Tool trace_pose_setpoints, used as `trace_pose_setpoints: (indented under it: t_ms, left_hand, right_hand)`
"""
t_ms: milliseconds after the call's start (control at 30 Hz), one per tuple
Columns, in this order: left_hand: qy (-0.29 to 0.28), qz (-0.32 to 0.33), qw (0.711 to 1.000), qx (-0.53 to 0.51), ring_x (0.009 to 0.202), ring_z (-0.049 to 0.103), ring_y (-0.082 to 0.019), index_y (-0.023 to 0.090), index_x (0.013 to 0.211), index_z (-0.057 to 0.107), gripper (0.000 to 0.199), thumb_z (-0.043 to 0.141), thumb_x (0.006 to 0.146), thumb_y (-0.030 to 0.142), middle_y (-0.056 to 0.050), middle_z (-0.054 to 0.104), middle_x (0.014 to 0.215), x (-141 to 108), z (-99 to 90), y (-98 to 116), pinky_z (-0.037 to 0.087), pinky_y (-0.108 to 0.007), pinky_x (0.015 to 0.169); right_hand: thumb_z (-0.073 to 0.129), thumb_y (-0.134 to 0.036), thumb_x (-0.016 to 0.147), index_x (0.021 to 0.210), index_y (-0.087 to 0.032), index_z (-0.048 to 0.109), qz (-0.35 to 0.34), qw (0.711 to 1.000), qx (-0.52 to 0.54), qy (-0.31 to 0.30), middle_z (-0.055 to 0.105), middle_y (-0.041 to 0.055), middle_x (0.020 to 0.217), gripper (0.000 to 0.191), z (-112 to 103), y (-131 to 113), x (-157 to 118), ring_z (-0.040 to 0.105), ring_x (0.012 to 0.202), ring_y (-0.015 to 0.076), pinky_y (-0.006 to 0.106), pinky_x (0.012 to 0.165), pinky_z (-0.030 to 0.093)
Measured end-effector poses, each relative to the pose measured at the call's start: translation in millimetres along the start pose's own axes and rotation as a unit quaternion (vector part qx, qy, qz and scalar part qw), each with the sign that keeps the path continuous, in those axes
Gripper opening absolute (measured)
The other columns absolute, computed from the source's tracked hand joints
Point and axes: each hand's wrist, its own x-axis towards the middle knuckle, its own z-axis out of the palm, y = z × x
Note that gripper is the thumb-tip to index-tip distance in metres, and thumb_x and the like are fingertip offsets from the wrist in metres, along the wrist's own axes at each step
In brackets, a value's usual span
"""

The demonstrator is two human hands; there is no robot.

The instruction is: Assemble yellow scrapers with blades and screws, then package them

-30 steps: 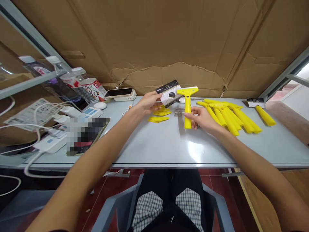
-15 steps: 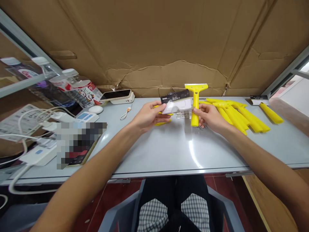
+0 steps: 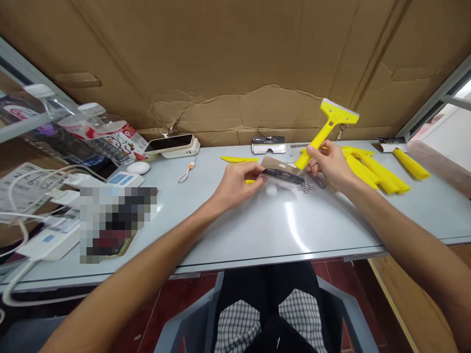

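Between the fingers of my left hand (image 3: 239,185) is the end of a black-topped clear package (image 3: 282,176), held low over the table and tilted. My right hand (image 3: 331,164) grips the handle of a yellow scraper (image 3: 328,130), its wide head pointing up and to the right. Small metal screws (image 3: 305,187) lie in a pile below the scraper handle. Several yellow handles (image 3: 379,171) are heaped right of my right hand. A flat yellow piece (image 3: 239,159) lies behind my left hand, partly hidden.
Another black-and-white package (image 3: 268,144) stands at the cardboard wall. At the left are a phone on a white block (image 3: 174,145), a white mouse (image 3: 139,168), bottles and power strips with cables. A single yellow handle (image 3: 411,164) lies far right.
The scraper has moved up and right and now leans right. My left hand has lowered, and its package is now flatter. The screw pile and the package by the wall show more fully.
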Motion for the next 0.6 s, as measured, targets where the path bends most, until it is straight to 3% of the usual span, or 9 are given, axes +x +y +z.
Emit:
trace_pose_setpoints:
  t_ms: [133, 300, 433, 533, 600]
  left_hand:
    - [-0.015, 0.01, 1.0, 0.0, 0.087, 0.075, -0.022, 0.022, 0.086, 0.08, 0.008, 0.075, 0.083, 0.028, -0.005, 0.083, 0.094, 0, -0.6, -2, 0.064, -0.039, 0.092]
    - [-0.026, -0.062, 0.997, -0.045, 0.077, 0.071, -0.021, 0.022, 0.08, 0.073, 0.01, 0.08, 0.076, 0.028, -0.003, 0.076, 0.082, 0, 0.5, -1, 0.059, -0.036, 0.075]
    - [-0.016, -0.107, 0.99, -0.087, 0.081, 0.073, -0.023, 0.022, 0.081, 0.071, 0.02, 0.087, 0.075, 0.033, -0.005, 0.076, 0.098, -3, 6.8, 1, 0.058, -0.04, 0.079]
    - [-0.06, -0.133, 0.978, -0.153, 0.088, 0.075, -0.025, 0.024, 0.093, 0.076, 0.021, 0.087, 0.079, 0.035, -0.006, 0.079, 0.103, -6, 11.8, 1, 0.059, -0.043, 0.086]
    - [-0.081, -0.136, 0.972, -0.174, 0.087, 0.074, -0.025, 0.023, 0.097, 0.077, 0.019, 0.084, 0.082, 0.033, -0.006, 0.08, 0.097, -7, 14.4, 1, 0.059, -0.044, 0.089]
  right_hand:
    - [0.09, -0.058, 0.085, 0.103, -0.027, 0.056, -0.008, 0.999, 0.031, -0.011, 0.072, 0.0049, 0.096, 0.049, 1, -4, -3, 0.065, 0.061, 0.0145, 0.029, 0.043, 0.047]
    - [0.091, -0.066, 0.08, 0.105, -0.029, 0.056, -0.027, 0.998, 0.046, -0.042, 0.069, 0.0019, 0.086, 0.057, 4, -11, -11, 0.062, 0.061, 0.0157, 0.032, 0.048, 0.045]
    - [0.096, -0.058, 0.077, 0.107, -0.03, 0.051, -0.03, 0.996, 0.036, -0.073, 0.068, -0.0022, 0.082, 0.061, 6, -9, -15, 0.06, 0.06, 0.0159, 0.032, 0.049, 0.042]
    - [0.097, -0.052, 0.079, 0.111, -0.029, 0.053, -0.024, 0.995, 0.032, -0.093, 0.075, -0.0001, 0.089, 0.059, 9, -4, -17, 0.069, 0.07, 0.0187, 0.033, 0.056, 0.052]
    - [0.096, -0.053, 0.081, 0.111, -0.028, 0.059, -0.028, 0.995, 0.019, -0.097, 0.08, 0.0038, 0.101, 0.054, 12, -2, -18, 0.076, 0.089, 0.0231, 0.037, 0.074, 0.063]
